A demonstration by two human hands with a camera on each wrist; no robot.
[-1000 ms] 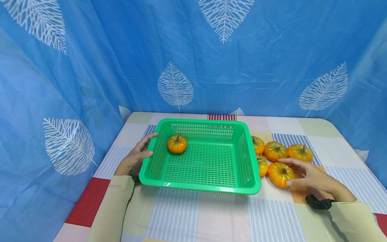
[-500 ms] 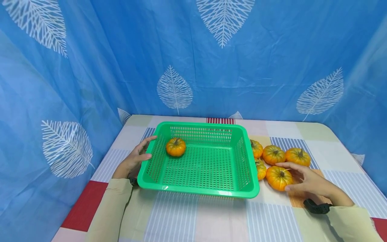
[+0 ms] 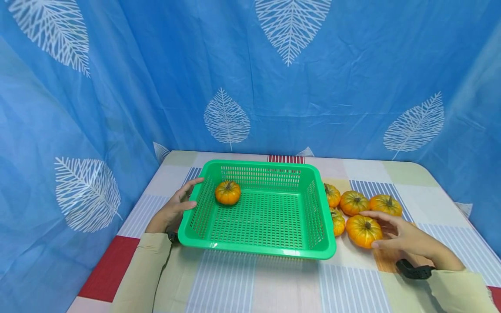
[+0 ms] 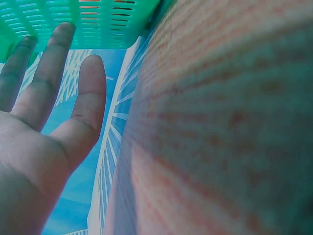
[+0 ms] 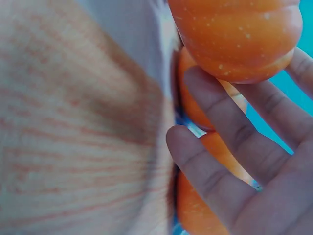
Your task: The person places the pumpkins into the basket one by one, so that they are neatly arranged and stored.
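Fingers (image 3: 376,214) of the right hand (image 3: 407,234) are pinching the front pumpkin (image 3: 364,231) just right of the green basket (image 3: 254,252), while the left hand (image 3: 174,208) is resting its straighter, spread fingers against the left rim. Behind and to the left, a blue curtain (image 3: 168,108) with white leaves is hanging. Below it, a patchwork cloth is covering the counter (image 3: 289,287), where the basket is sitting near the middle. Four more pumpkins (image 3: 354,203) are crowding to the right, and one lone pumpkin (image 3: 228,193) is lying inside the basket, towards its far left corner. The basket's right wall is partly hiding the two nearest it from the head camera (the right hand is covering a sliver of the back right one, too).

From the right wrist, the held pumpkin's smooth orange side is showing, with the lowest finger standing apart from it; the thumb, plain from the head, is falling outside this view. From the left wrist, the slotted wall is appearing beyond the fingertips, and a blurred surface is filling the right half.
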